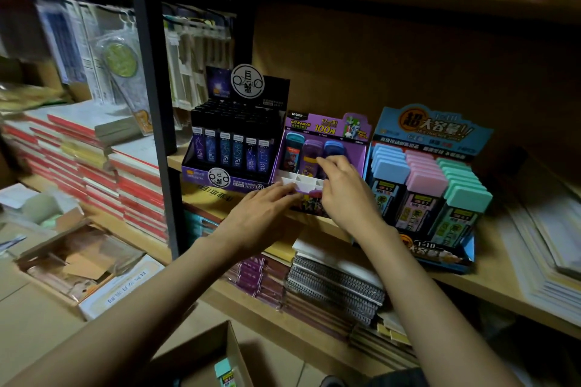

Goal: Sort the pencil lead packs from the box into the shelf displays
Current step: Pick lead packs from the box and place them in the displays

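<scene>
1. Nearest the lens, a cardboard box (pixel 232 352) is seen at the bottom edge, and one teal-capped lead pack (pixel 224 371) is visible inside it.
2. Above the box, two bare forearms are stretched toward the middle shelf board (pixel 490 280).
3. On that board a purple display (pixel 327 129) is placed, and three lead packs are stood upright in its back row: a teal one (pixel 292 151), a purple one (pixel 309 154) and a blue one (pixel 333 148).
4. White dividers (pixel 298 179) are exposed in the front part of this display.
5. The left hand (pixel 261 214) is laid with fairly straight fingers against the front lip of the purple display; nothing is gripped by it.
6. The right hand (pixel 345 195) is held over the display's right side, its fingers reaching up to the purple and blue packs; whether a pack is pinched cannot be told, since the palm side is hidden.
7. Just left of the purple display, a black display (pixel 235 141) is packed with dark, constellation-printed packs.
8. Just right of it, a blue display (pixel 434 135) is filled with rows of blue-, pink- and teal-capped packs.
9. On the board below, spiral notebooks (pixel 336 286) are stacked flat.
10. Further left, beyond the dark upright post, red-spined books (pixel 135 185) are piled, and an open carton (pixel 78 258) of papers is set lower down.
</scene>
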The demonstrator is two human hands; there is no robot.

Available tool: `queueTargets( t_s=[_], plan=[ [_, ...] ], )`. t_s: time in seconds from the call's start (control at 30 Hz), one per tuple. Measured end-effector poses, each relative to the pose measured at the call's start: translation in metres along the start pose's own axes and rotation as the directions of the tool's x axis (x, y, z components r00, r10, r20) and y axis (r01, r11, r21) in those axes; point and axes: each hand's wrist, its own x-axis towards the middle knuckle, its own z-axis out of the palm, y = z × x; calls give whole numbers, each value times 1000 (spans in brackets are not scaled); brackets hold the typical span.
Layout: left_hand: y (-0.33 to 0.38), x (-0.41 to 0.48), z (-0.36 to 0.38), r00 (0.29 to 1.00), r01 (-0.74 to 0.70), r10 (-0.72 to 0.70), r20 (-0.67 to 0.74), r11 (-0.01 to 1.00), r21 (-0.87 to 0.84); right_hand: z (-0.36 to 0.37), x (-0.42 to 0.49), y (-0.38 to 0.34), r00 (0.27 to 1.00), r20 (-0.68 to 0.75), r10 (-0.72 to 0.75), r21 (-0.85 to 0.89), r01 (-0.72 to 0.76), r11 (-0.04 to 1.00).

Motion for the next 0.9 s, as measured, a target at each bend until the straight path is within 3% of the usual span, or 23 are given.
queueTargets(
  t_s=[0.17, 0.57, 0.7, 0.9],
  plan=[
    [-1, 2, 0, 1000, 26, -26, -11, 1000, 7, 4, 4, -3, 996, -56, -71, -45, 69, 997],
    [1, 1, 7, 994, 38, -37, -103, 999, 4, 18, 11, -2, 996, -73, -52, -24, 50, 998],
    [7, 0, 3, 996, 53, -54, -72, 998, -23, 10, 4, 1, 998, -25, -50, 123, 53, 991],
    [10, -35, -27, 977, 79, -109, -183, 983, -164, -15, -19, -11, 984, -36, -173, 205, 177, 963]
  ],
)
